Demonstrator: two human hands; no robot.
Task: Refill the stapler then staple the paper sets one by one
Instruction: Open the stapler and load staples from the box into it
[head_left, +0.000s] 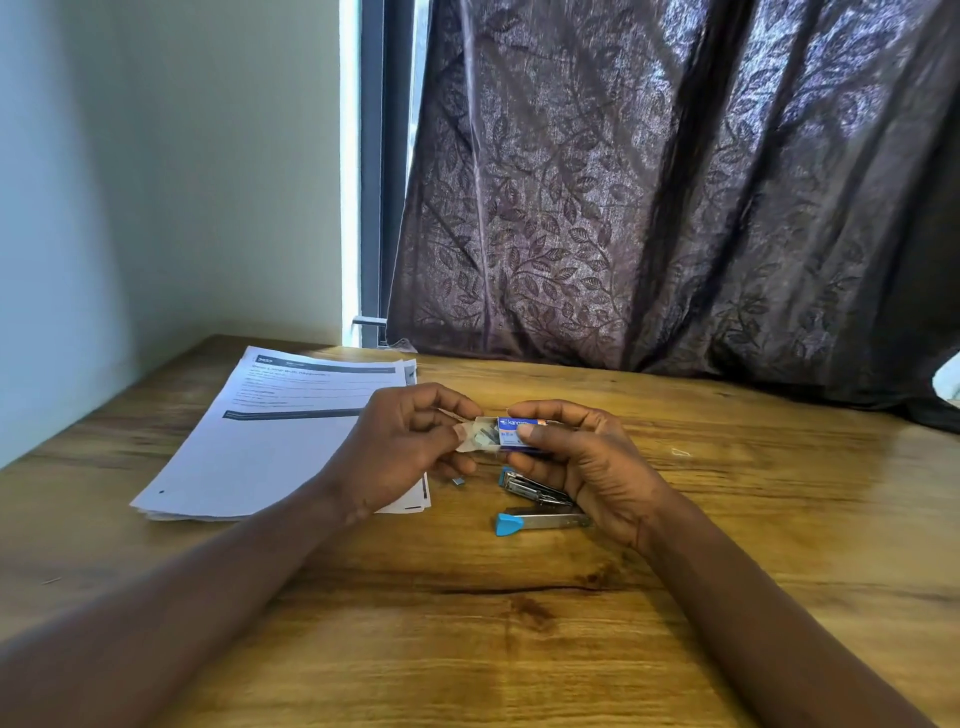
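Observation:
A small blue staple box is held above the wooden table, its inner tray slid out to the left with grey staples showing. My right hand grips the blue sleeve. My left hand pinches the open tray end. Below them on the table lies a blue and metal stapler, swung open into two arms. A small loose strip of staples lies left of the stapler. A stack of printed paper sets rests at the left, partly under my left hand.
The wooden table runs to a pale wall on the left. A dark leaf-patterned curtain hangs behind and drapes onto the table's far right edge. A white object shows at the right border.

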